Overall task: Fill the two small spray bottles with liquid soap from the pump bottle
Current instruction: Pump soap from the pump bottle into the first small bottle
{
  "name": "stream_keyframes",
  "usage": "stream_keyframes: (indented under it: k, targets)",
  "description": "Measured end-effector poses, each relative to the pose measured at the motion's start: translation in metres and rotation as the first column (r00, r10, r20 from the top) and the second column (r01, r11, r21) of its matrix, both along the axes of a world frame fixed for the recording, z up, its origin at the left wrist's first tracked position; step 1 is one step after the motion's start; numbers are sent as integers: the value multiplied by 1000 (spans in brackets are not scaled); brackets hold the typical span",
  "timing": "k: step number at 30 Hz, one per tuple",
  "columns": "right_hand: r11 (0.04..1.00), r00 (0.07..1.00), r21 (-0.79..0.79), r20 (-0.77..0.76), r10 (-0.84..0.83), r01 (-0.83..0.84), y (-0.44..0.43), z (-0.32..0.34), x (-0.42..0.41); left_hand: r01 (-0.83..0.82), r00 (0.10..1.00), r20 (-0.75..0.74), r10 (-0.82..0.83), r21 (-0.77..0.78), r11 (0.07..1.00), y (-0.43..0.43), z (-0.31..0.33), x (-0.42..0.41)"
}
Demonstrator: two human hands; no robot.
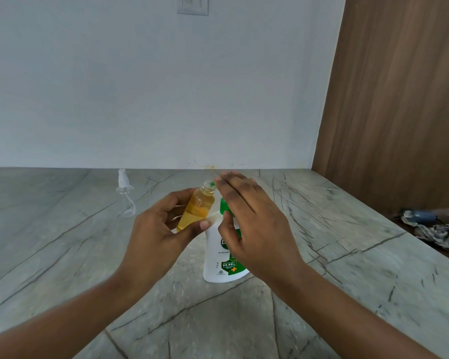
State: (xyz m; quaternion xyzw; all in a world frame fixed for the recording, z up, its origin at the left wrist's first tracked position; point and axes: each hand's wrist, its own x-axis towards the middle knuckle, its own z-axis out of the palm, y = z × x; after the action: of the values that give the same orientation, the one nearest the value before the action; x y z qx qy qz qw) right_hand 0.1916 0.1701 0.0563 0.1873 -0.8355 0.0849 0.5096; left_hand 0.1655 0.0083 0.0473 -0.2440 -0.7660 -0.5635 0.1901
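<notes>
Left hand (153,229) is gripping one spray bottle (196,206), second spray bottle (126,200) standing left of centre; flat right hand (254,221) covering one pump bottle (218,257).

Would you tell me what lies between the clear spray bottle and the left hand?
In the head view, only bare counter separates the clear spray bottle from the left hand gripping the amber bottle.

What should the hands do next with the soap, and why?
Probably press the right hand down on the pump bottle: it lies flat over the green top, and the left hand holds the small open bottle tilted, its mouth near that top. The amber soap seems not to reach the neck yet.
</notes>
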Motion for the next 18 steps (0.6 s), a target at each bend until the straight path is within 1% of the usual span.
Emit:
stream_keyframes:
  k: [6, 9, 11, 13, 14, 15, 17, 18]
  targets:
    - [998, 1000, 49, 5, -31, 31, 4, 2, -4, 38, 996, 83, -45, 92, 995, 0, -1, -3]
    - [1000, 999, 27, 37, -9, 8, 9, 1, -4, 59, 990, 116, -78, 161, 985, 2, -3, -3]
    - [999, 996, -21, 84, 34, -32, 14, 1, -5, 75, 988, 121, -100, 196, 978, 2, -2, -3]
    - [987, 971, -115, 200, 132, -111, 16, 2, -4, 86, 984, 134, -118, 222, 971, -1, -2, -3]
    - [965, 936, -202, 276, 219, -166, 17, 2, -4, 92, 981, 144, -129, 238, 967, -4, -3, -3]
    - [920, 884, -331, 337, 325, -212, 19, 1, -5, 97, 978, 154, -138, 248, 964, -7, -4, -4]
    - [776, 748, -584, 398, 531, -239, 27, 1, -9, 112, 972, 173, -159, 254, 961, -14, -8, -5]
    - [730, 675, -648, 442, 591, -215, 32, 1, -11, 121, 969, 180, -171, 258, 959, -18, -9, -6]
